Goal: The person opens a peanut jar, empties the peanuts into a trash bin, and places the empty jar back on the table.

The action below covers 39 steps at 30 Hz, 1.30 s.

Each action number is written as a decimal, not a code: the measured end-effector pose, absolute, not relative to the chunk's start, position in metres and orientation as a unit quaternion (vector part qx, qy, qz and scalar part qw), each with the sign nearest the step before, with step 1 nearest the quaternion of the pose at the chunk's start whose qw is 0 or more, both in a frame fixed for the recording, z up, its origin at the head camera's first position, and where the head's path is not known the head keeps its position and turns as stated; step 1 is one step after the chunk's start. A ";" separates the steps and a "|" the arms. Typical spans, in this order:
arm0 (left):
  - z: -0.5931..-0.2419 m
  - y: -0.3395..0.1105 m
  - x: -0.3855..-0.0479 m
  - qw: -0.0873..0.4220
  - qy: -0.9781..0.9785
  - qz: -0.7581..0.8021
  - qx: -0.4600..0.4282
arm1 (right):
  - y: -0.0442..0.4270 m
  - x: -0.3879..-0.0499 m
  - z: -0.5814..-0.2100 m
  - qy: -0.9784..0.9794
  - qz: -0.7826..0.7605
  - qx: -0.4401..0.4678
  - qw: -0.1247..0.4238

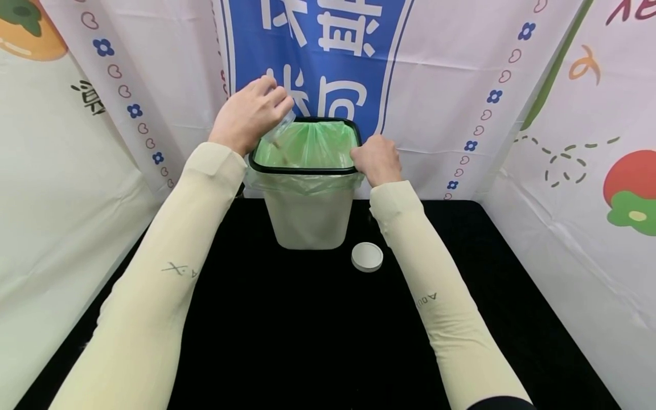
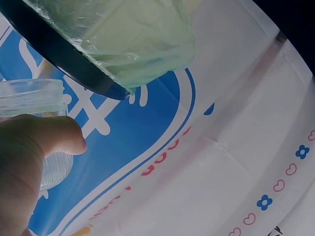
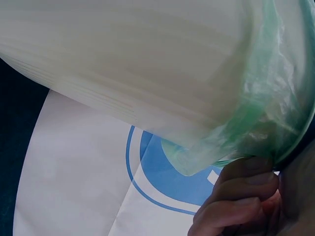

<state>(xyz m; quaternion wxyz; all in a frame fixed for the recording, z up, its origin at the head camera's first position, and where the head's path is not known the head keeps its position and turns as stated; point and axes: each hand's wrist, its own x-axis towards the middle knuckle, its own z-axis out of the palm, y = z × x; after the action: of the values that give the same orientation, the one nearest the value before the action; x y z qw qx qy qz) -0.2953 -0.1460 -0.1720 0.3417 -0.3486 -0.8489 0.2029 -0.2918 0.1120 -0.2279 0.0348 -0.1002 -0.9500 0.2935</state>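
Left hand (image 1: 253,115) clasps jar (image 2: 55,172) — right hand (image 1: 378,159) grips rim (image 1: 304,170).

1 jar (image 2: 56,169) in left fingers (image 1: 271,95); 1 bin (image 1: 310,219), 1 liner (image 1: 318,142), 1 rim (image 1: 302,170) between them and right fingers (image 3: 241,189); 1 white lid (image 1: 367,257) below the latter.

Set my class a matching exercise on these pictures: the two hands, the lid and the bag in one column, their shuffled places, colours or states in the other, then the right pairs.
Column one
1. left hand
2. right hand
3. lid
4. bag

Column two
A. white, lying on the black tabletop
B. gripping the black rim
C. green, lining the bin
D. holding a clear jar

Right pairs: 1-D, 2-B, 3-A, 4-C
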 end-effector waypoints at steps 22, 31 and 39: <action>-0.177 -0.145 -0.296 0.340 -0.850 0.203 -0.348 | 0.111 -0.292 -0.228 -0.950 0.292 -0.102 0.035; -0.178 -0.144 -0.293 0.319 -0.870 0.173 -0.333 | 0.112 -0.293 -0.229 -0.948 0.299 -0.101 0.037; -0.185 -0.145 -0.294 0.305 -0.885 0.145 -0.321 | 0.113 -0.292 -0.229 -0.948 0.301 -0.100 0.037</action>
<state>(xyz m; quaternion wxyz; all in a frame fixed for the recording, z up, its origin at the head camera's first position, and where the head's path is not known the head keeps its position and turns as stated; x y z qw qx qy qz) -0.2939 -0.1449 -0.1846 0.3052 -0.3209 -0.8847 0.1455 -0.2920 0.1125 -0.2289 0.0370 -0.1001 -0.9477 0.3009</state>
